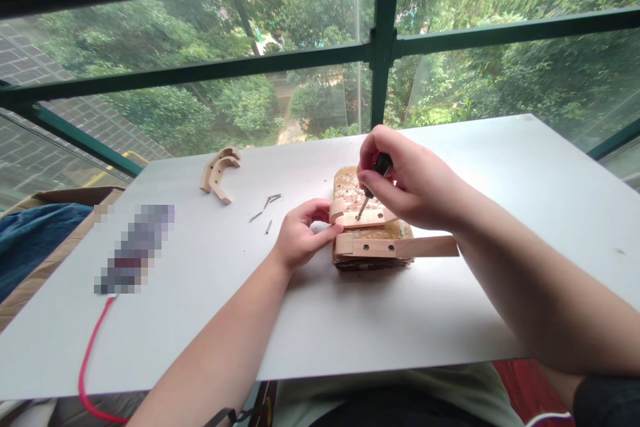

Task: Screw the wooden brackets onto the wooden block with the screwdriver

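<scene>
My right hand (pixel 400 173) is closed around the black handle of a screwdriver (pixel 382 165). Its shaft slants down to a hole in a pale wooden strip (pixel 369 218). That strip lies across a worn brown block (pixel 353 183), its right part hidden behind my right hand. My left hand (pixel 307 230) grips the strip's rounded left end between thumb and fingers. Nearer to me, a second wooden strip (pixel 433 247) rests on the block, with two dark screw heads or holes showing, and sticks out past the block's right side.
Several loose screws (pixel 270 203) lie left of the block. Two curved wooden pieces (pixel 220 173) sit farther back on the white table (pixel 200 320). A blurred-out object (pixel 135 247) with a red cord (pixel 90 347) is at the left. Behind the table stands a green-framed window (pixel 380 47).
</scene>
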`<state>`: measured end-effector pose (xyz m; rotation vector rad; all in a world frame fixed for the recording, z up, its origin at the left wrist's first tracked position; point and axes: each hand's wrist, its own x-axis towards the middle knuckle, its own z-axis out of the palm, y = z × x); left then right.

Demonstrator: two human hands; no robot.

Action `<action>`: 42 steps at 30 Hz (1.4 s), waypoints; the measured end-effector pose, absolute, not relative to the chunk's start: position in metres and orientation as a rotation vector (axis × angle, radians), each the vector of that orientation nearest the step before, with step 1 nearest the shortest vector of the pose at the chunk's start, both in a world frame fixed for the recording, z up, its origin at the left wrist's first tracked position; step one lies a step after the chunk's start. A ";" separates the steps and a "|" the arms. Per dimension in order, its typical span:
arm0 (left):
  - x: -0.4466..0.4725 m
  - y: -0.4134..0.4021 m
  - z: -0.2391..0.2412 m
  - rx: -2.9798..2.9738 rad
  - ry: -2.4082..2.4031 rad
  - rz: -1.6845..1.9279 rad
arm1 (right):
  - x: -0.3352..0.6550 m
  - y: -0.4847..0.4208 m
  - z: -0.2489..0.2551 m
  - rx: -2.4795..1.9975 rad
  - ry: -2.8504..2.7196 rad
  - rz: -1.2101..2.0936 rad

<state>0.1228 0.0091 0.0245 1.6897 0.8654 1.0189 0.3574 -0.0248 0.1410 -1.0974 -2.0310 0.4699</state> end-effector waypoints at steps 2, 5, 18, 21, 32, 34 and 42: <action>0.123 0.009 0.024 1.679 0.867 1.022 | 0.356 -0.025 0.141 -1.095 -2.018 0.504; 0.123 0.009 0.023 1.677 0.865 1.024 | 0.356 -0.026 0.142 -1.063 -2.002 0.565; 0.122 0.010 0.023 1.691 0.835 1.027 | 0.358 -0.024 0.144 -1.054 -1.969 0.709; 0.123 0.009 0.024 1.681 0.857 1.016 | 0.360 -0.024 0.144 -1.063 -1.993 0.685; 0.123 0.009 0.025 1.695 0.850 1.030 | 0.362 -0.023 0.142 -1.049 -1.991 0.734; 0.123 0.010 0.024 1.698 0.844 1.030 | 0.363 -0.023 0.142 -1.047 -1.999 0.736; 0.123 0.010 0.023 1.683 0.854 1.034 | 0.367 -0.022 0.145 -1.093 -2.020 0.733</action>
